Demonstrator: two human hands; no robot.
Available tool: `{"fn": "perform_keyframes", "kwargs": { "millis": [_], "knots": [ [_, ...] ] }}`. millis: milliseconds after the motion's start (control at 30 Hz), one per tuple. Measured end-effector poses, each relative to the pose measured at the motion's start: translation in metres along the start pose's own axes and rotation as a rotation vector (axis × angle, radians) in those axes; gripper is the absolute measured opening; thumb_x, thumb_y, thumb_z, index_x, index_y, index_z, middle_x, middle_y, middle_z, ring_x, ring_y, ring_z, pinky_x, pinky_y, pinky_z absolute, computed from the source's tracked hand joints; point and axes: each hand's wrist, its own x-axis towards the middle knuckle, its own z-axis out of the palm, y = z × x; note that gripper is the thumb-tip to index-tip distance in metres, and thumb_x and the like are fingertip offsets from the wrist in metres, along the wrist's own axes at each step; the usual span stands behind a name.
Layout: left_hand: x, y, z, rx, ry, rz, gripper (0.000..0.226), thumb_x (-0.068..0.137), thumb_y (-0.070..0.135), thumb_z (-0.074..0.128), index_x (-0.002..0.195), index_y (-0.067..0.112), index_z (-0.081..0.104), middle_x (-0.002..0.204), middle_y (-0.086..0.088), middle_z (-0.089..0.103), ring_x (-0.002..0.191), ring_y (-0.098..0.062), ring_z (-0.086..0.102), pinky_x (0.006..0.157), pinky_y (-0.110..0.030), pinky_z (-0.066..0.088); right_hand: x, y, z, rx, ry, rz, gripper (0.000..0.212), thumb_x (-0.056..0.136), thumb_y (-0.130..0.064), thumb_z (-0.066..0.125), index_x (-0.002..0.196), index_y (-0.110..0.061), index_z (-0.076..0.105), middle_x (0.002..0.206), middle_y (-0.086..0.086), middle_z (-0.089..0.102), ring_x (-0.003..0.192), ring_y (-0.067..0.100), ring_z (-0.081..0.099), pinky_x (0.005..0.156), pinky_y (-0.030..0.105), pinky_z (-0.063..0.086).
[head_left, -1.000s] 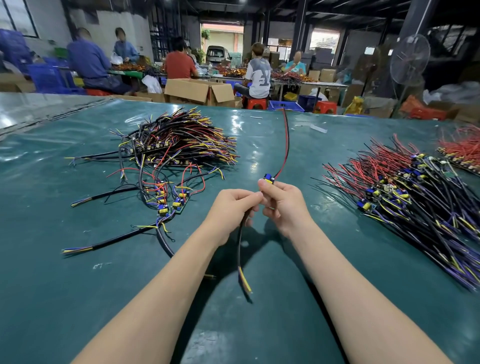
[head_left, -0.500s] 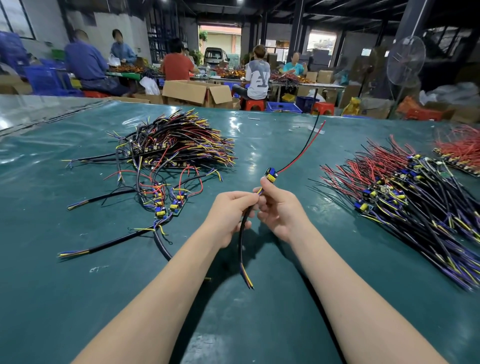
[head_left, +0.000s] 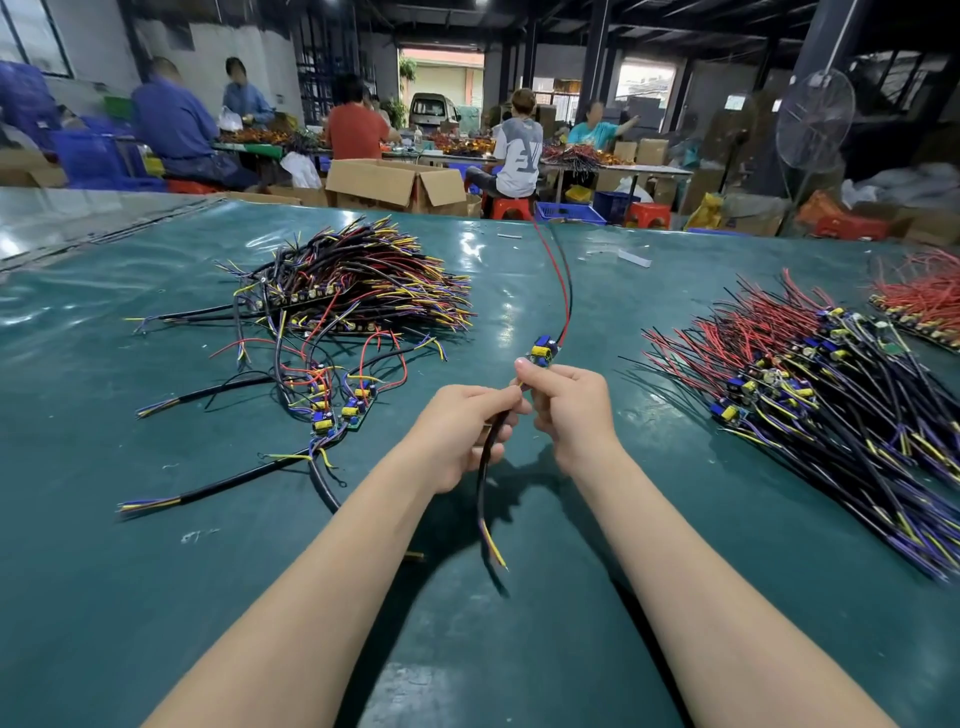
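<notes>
My left hand (head_left: 457, 436) grips a black sheathed cable (head_left: 485, 467) whose loose end with yellow and purple cores hangs down over the green table (head_left: 156, 571). Close beside it, my right hand (head_left: 566, 410) pinches the thin wires just below a small circuit board (head_left: 543, 352) with a blue and a yellow component. A red and a black lead (head_left: 563, 280) rise from the board and curve away toward the far table edge. The two hands nearly touch at the fingertips.
A tangled heap of wired boards (head_left: 343, 291) lies at the left, with a few separate ones (head_left: 332, 410) nearer me. A large fanned pile (head_left: 810, 384) lies at the right, another red-wired bundle (head_left: 919, 301) beyond it. Several people sit at tables behind, by a cardboard box (head_left: 395, 182).
The red and black leads have swung from tilting right back to pointing away and up. Both hands stay together, holding the same cable and board.
</notes>
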Motion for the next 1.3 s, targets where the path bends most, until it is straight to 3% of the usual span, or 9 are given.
{"fn": "perform_keyframes", "kwargs": {
  "millis": [100, 200, 400, 533, 667, 833, 1067, 1167, 1300],
  "knots": [
    [-0.001, 0.005, -0.004, -0.403, -0.186, -0.266, 0.034, 0.095, 0.022, 0.047, 0.072, 0.007, 0.067, 0.049, 0.006, 0.051, 0.032, 0.000, 0.043, 0.029, -0.009, 0.032, 0.002, 0.000, -0.003, 0.113, -0.019, 0.061, 0.030, 0.087, -0.012, 0.060, 0.058, -0.008, 0.053, 0.051, 0.005, 0.036, 0.035, 0.005, 0.023, 0.034, 0.014, 0.016],
    [-0.002, 0.007, -0.007, -0.660, -0.325, -0.410, 0.045, 0.095, 0.020, 0.042, 0.068, -0.001, 0.071, 0.051, 0.003, 0.054, 0.033, -0.001, 0.047, 0.032, -0.011, 0.039, 0.004, -0.001, -0.006, 0.227, 0.003, 0.086, 0.032, 0.088, -0.013, 0.059, 0.057, -0.008, 0.058, 0.044, -0.002, 0.038, 0.033, 0.004, 0.026, 0.034, 0.013, 0.015],
    [-0.003, 0.003, -0.006, -0.248, -0.278, -0.356, 0.048, 0.093, 0.018, 0.048, 0.051, 0.010, 0.071, 0.046, 0.008, 0.054, 0.032, 0.001, 0.045, 0.032, -0.010, 0.036, 0.002, 0.001, -0.006, 0.144, -0.054, 0.072, 0.031, 0.088, -0.013, 0.059, 0.058, -0.007, 0.056, 0.034, -0.009, 0.036, 0.030, 0.002, 0.026, 0.034, 0.012, 0.020],
    [-0.003, 0.002, -0.004, -0.260, -0.270, -0.359, 0.047, 0.093, 0.019, 0.049, 0.053, 0.011, 0.071, 0.046, 0.008, 0.052, 0.030, 0.001, 0.041, 0.029, -0.008, 0.032, 0.004, 0.000, -0.005, 0.211, -0.031, 0.065, 0.031, 0.088, -0.012, 0.058, 0.058, -0.005, 0.055, 0.033, -0.008, 0.034, 0.029, 0.002, 0.025, 0.033, 0.013, 0.018],
    [-0.001, -0.006, 0.007, -0.161, -0.164, -0.129, 0.026, 0.095, 0.015, 0.049, 0.074, 0.010, 0.065, 0.046, 0.010, 0.054, 0.034, 0.001, 0.045, 0.034, -0.010, 0.037, 0.006, 0.000, -0.006, 0.306, 0.001, 0.081, 0.030, 0.089, -0.011, 0.056, 0.060, -0.005, 0.054, 0.035, -0.007, 0.032, 0.030, 0.003, 0.026, 0.031, 0.014, 0.022],
    [0.000, -0.007, 0.002, -0.109, -0.186, -0.071, 0.025, 0.095, 0.011, 0.047, 0.080, 0.010, 0.066, 0.050, 0.010, 0.058, 0.040, 0.000, 0.051, 0.041, -0.015, 0.045, 0.007, -0.001, -0.013, 0.164, -0.010, 0.045, 0.028, 0.090, -0.015, 0.057, 0.063, -0.007, 0.056, 0.037, -0.008, 0.042, 0.033, 0.004, 0.037, 0.038, 0.016, 0.036],
    [0.001, -0.012, 0.008, 0.056, -0.012, 0.005, 0.020, 0.091, 0.001, 0.050, 0.074, 0.005, 0.060, 0.053, -0.001, 0.053, 0.036, -0.004, 0.049, 0.042, -0.021, 0.051, 0.007, -0.004, -0.011, 0.067, 0.024, 0.049, 0.029, 0.088, -0.009, 0.059, 0.060, -0.004, 0.055, 0.035, -0.006, 0.046, 0.030, 0.003, 0.039, 0.034, 0.012, 0.033],
    [0.001, -0.013, 0.005, 0.080, -0.061, -0.024, 0.015, 0.090, 0.004, 0.054, 0.077, 0.005, 0.061, 0.052, 0.000, 0.056, 0.038, -0.004, 0.052, 0.043, -0.021, 0.051, 0.008, -0.004, -0.013, 0.056, 0.042, 0.114, 0.029, 0.087, -0.010, 0.060, 0.060, -0.004, 0.055, 0.034, -0.006, 0.045, 0.029, 0.002, 0.036, 0.032, 0.012, 0.028],
    [0.000, -0.008, -0.006, -0.020, -0.245, -0.076, 0.019, 0.095, 0.009, 0.047, 0.083, 0.006, 0.062, 0.052, 0.006, 0.060, 0.043, -0.002, 0.054, 0.046, -0.020, 0.052, 0.009, -0.004, -0.016, 0.164, 0.048, 0.192, 0.027, 0.089, -0.017, 0.060, 0.063, -0.008, 0.057, 0.035, -0.007, 0.048, 0.030, 0.000, 0.043, 0.033, 0.010, 0.035]
  ]
}}
